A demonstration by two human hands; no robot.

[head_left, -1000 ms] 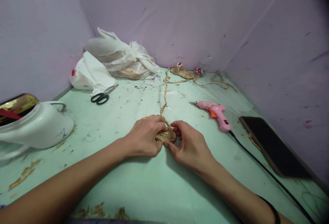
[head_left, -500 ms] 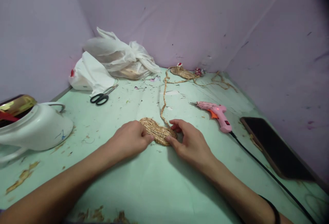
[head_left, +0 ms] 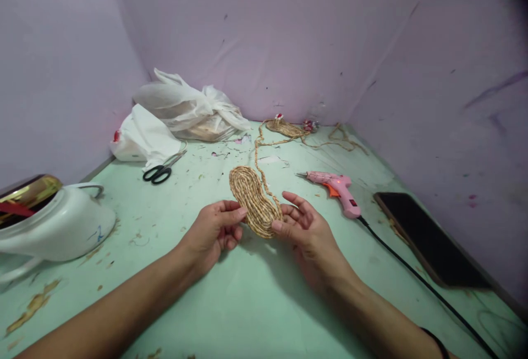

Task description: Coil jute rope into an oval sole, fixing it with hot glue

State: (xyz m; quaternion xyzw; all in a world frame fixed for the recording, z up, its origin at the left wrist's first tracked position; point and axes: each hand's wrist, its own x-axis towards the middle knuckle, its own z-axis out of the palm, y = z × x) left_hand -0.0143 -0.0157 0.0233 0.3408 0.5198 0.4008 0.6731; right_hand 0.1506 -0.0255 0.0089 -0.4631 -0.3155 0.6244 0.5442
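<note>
Between my hands is a tan sole-shaped piece of coiled braided cord (head_left: 253,199), tilted up off the table. My left hand (head_left: 216,232) pinches its left edge with thumb and fingers. On its lower right edge, my right hand (head_left: 303,232) grips with the thumb on top, the index finger held apart. A loose length of the braided cord (head_left: 256,155) runs from the piece's right edge toward the back of the table. Behind, a second coiled sole (head_left: 284,128) lies with a small red and white ornament on it.
A pink glue gun (head_left: 334,187) with a black cable lies to the right, beside a dark phone (head_left: 429,238). Black-handled scissors (head_left: 159,173), a white plastic bag (head_left: 193,109) and a white pot-like container (head_left: 61,227) stand on the left. Scraps dot the green table (head_left: 239,304).
Both hands have raised the coiled piece from the table and tilted it, so its face turns toward me. The view has shifted slightly, lowering the background in the picture.
</note>
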